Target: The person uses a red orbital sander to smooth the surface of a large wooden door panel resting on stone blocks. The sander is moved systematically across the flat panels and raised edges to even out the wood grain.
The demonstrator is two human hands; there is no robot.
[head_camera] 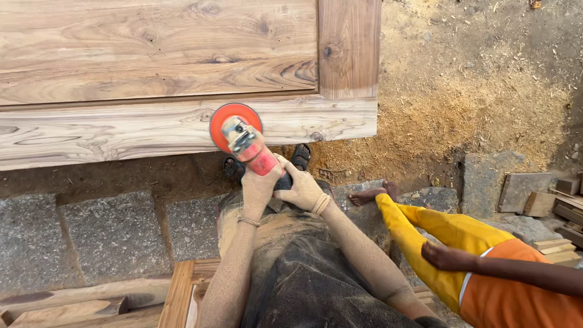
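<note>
On door frame (182, 127): left hand (258, 188), right hand (302, 189) clamped around red sander (246, 141).

Outdoor work area in daylight; ground (486, 79) of bare earth strewn thickly with sawdust, heaviest at upper right; grey stone paving blocks (115, 234) laid along the lower left, joints visible, surface dusty; a further stone slab (483, 176) at right, partly sunk in the dirt; offcuts of sawn timber (555, 197) stacked loosely at the right edge; pale wooden frame pieces (91, 307) lying at the bottom left; no walls or windows in view.
</note>
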